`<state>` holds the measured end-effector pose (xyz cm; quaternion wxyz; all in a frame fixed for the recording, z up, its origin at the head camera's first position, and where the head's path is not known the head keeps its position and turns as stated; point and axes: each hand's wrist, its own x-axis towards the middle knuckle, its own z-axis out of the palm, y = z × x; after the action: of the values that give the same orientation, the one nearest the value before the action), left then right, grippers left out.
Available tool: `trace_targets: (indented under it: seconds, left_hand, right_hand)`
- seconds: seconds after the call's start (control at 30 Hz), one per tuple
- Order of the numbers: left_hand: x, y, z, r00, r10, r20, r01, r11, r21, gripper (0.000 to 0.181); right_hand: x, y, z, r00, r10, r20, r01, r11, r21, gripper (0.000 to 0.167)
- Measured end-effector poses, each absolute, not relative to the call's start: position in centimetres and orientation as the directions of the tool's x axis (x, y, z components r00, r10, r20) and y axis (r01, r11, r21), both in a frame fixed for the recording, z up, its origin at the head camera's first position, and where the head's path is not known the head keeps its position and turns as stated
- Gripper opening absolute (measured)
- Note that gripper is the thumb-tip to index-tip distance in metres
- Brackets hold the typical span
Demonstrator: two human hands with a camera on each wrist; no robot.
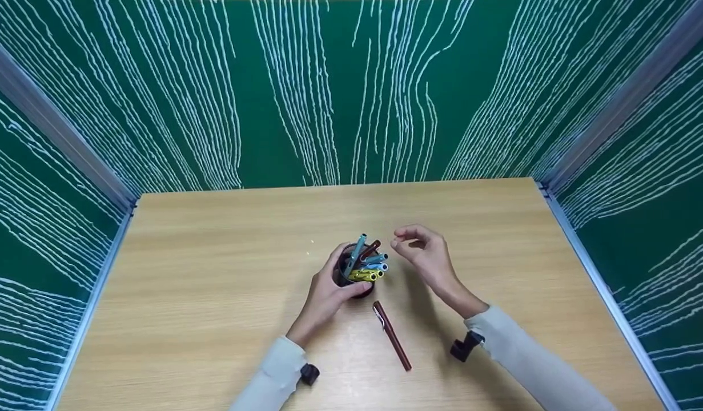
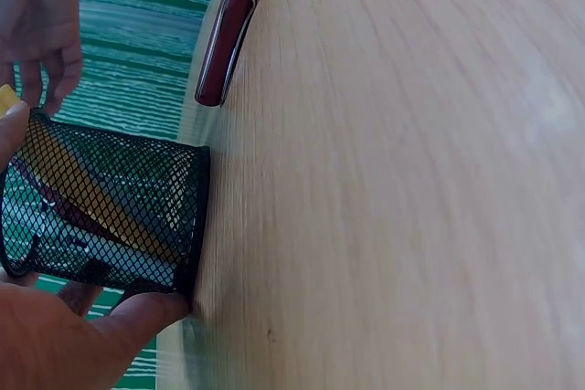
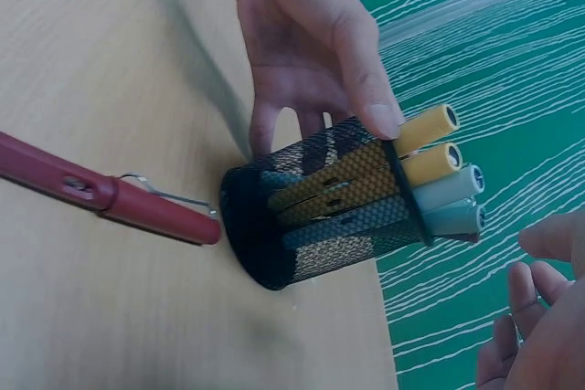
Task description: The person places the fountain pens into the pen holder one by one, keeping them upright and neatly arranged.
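Observation:
My left hand [image 1: 327,297] grips a black mesh pen holder [image 2: 105,203] standing on the table, thumb on the near side and fingers around the far side. Inside it are two yellow pens [image 3: 426,131], a pale blue pen [image 1: 376,266], teal pens [image 1: 356,256] and a dark red pen [image 1: 369,249]. My right hand [image 1: 428,257] hovers just right of the holder, fingers loosely bent, holding nothing. Another dark red pen [image 1: 392,337] with a metal clip lies on the table in front of the holder.
The wooden table [image 1: 214,257] is bounded at the back and sides by green panels [image 1: 351,114] with pale wavy lines. Metal frame strips [image 1: 591,274] run along the side edges. A few tiny pale specks [image 1: 310,246] show left of the holder.

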<state>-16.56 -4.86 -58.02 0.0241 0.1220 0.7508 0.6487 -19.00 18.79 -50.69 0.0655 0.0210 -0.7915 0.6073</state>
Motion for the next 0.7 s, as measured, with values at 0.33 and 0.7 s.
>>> trace_targets:
  seconds: [0.33,0.7]
  left_hand:
    - [-16.6,-5.0,-58.1,-0.97,0.217,0.105,0.147,0.185,0.972,0.088]
    - [-16.6,-5.0,-57.9,-0.971,0.215,0.105,0.145,0.182,0.972,0.09]
  right_hand:
    - [-17.7,19.4,-51.8,-0.994,0.054,0.096,-0.081,0.23,-0.97,0.014]
    - [-15.9,19.7,-53.2,-0.999,0.031,0.039,-0.031,0.224,-0.974,0.016]
